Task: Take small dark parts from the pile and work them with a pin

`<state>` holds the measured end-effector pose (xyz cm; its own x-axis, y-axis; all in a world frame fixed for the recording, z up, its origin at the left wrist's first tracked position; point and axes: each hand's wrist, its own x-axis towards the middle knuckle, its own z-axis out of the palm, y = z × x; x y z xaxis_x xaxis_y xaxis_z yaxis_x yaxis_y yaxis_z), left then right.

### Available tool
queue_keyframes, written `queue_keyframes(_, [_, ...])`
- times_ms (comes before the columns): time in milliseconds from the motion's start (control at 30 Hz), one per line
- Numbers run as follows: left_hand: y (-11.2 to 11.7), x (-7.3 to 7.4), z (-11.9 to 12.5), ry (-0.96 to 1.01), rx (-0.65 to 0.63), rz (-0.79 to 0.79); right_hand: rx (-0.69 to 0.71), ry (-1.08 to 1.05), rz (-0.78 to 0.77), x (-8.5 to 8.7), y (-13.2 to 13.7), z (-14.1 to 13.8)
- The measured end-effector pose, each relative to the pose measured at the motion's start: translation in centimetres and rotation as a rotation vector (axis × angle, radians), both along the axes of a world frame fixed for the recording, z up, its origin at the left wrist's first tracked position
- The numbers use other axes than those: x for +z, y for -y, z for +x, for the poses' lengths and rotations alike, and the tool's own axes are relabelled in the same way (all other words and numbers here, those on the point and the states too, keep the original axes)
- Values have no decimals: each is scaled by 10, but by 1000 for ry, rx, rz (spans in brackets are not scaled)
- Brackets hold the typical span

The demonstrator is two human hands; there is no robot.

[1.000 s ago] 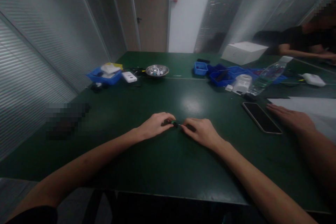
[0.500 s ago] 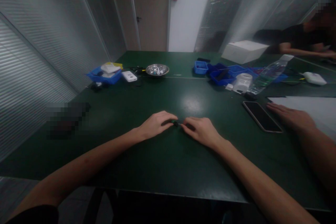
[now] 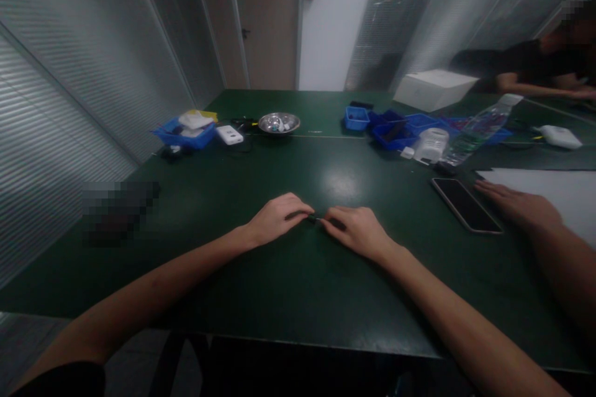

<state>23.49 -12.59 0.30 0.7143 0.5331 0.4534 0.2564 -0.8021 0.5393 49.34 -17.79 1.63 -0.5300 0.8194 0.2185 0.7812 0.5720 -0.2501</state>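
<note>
My left hand (image 3: 279, 220) rests near the middle of the table, thumb and fingertips pinched on a small dark piece (image 3: 311, 218). What kind of piece it is cannot be made out, as the fingers cover part of it. Just to its right, my right hand (image 3: 357, 228) is closed in a pinch, with the other fingers curled under. A thin, pale, pin-like bit (image 3: 318, 219) shows between the right fingertips and the dark piece. Both hands are low over the green tabletop (image 3: 298, 285), fingertips a short gap apart.
Another person's hand (image 3: 526, 208) lies at the right, beside a phone (image 3: 467, 206) and white paper (image 3: 554, 189). Behind are a clear bottle (image 3: 482, 130), blue bins (image 3: 357, 118), a metal bowl (image 3: 279, 124), a blue tray (image 3: 186, 136) and a white box (image 3: 433, 88).
My left fingertips have come slightly lower over the dark piece, so less of it shows. My right hand stays almost in place, and the things around are unmoved.
</note>
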Motion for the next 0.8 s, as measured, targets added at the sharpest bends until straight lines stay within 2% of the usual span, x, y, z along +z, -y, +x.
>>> queue_keyframes(233, [-1, 2, -1, 26, 24, 82, 5, -8, 2, 1, 0, 0])
queue_keyframes(400, [-1, 0, -1, -7, -25, 185, 1, -4, -11, 1, 0, -1])
queue_keyframes(600, [0, -1, -4, -66, -72, 181, -1, 4, -12, 2, 0, -1])
queue_keyframes(800, [3, 5, -2, -41, -40, 145, 1, 5, -15, 3, 0, -1])
